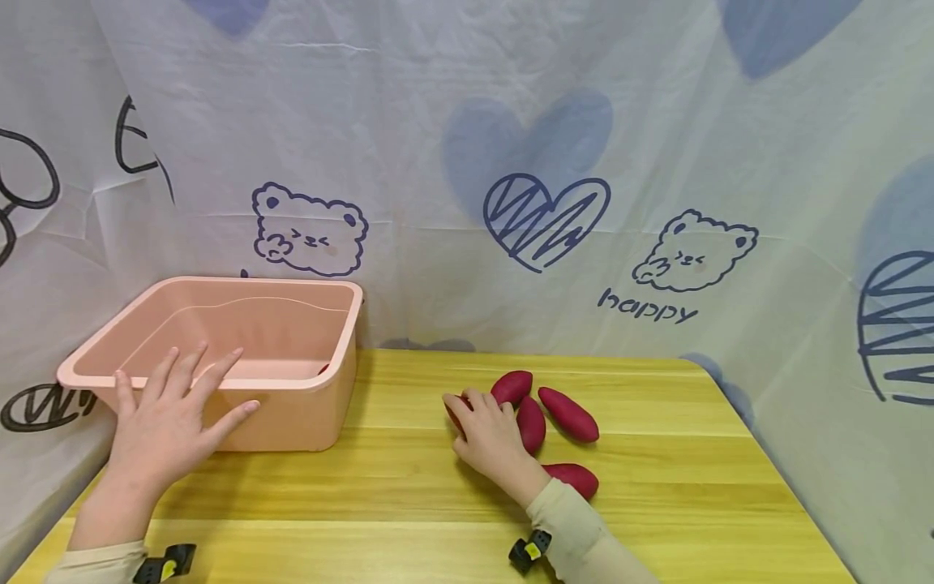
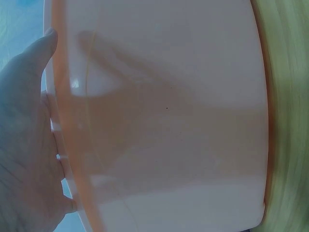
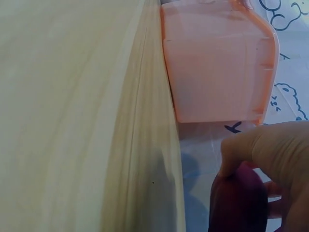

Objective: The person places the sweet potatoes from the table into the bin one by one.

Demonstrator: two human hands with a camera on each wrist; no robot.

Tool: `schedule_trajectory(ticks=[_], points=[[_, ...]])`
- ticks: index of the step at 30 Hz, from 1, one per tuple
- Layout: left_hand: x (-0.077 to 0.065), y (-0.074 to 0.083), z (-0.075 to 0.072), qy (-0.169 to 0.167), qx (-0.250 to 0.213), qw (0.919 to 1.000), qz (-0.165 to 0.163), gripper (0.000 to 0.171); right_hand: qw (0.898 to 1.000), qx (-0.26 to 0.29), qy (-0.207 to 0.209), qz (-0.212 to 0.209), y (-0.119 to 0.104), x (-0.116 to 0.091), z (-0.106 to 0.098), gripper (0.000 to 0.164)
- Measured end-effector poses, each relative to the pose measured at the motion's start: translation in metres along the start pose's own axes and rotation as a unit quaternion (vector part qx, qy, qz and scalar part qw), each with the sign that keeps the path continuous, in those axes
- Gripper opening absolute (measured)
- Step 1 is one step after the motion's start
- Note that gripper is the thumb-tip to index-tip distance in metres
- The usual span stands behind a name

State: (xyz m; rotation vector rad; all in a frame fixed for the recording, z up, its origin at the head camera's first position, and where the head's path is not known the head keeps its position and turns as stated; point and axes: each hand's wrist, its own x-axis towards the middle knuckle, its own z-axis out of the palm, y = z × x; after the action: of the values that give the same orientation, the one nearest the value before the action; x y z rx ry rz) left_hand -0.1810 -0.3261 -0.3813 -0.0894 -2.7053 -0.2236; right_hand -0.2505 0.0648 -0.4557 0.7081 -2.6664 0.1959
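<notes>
A pink plastic basin (image 1: pixel 284 414) stands at the left of the table. My left hand (image 1: pixel 164 430) lies against its front rim with fingers spread and straight; in the left wrist view the thumb (image 2: pixel 41 50) touches the rim. My right hand (image 1: pixel 492 438) holds a purple sweet potato (image 1: pixel 457 408), its fingers curled over it. The right wrist view shows that sweet potato (image 3: pixel 239 200) between thumb and fingers. Close by lie a sweet potato (image 1: pixel 512 387) behind the hand, another (image 1: pixel 533 426) beside it, one (image 1: pixel 569 414) farther right, and one (image 1: pixel 575 480) partly behind the wrist.
Inside the basin a small bit of dark red (image 1: pixel 324 369) shows past the front rim; the rest of it is hidden. The wooden table (image 1: pixel 679 487) ends at a white curtain (image 1: pixel 409 268) printed with hearts and bears. Both wrists carry black straps.
</notes>
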Motion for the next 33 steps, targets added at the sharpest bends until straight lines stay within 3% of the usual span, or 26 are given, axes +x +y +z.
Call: schedule_trajectory(ticks=[9,17,25,33], points=[[-0.002,-0.001,-0.001,-0.005,0.003,1.0,-0.004,0.077,0.998,-0.003,0.064,-0.012,-0.002,0.003,-0.004,0.056],[0.0,-0.001,0.0,-0.001,0.002,1.0,-0.003,0.077,0.997,0.015,0.071,-0.01,-0.006,0.008,-0.012,0.055],[0.0,0.0,-0.001,0.0,0.001,1.0,-0.002,0.077,0.993,0.028,0.109,-0.023,-0.014,0.017,-0.02,0.053],[0.0,0.001,-0.001,0.0,0.0,1.0,0.0,0.077,0.992,0.037,0.113,-0.03,-0.025,0.029,-0.029,0.051]])
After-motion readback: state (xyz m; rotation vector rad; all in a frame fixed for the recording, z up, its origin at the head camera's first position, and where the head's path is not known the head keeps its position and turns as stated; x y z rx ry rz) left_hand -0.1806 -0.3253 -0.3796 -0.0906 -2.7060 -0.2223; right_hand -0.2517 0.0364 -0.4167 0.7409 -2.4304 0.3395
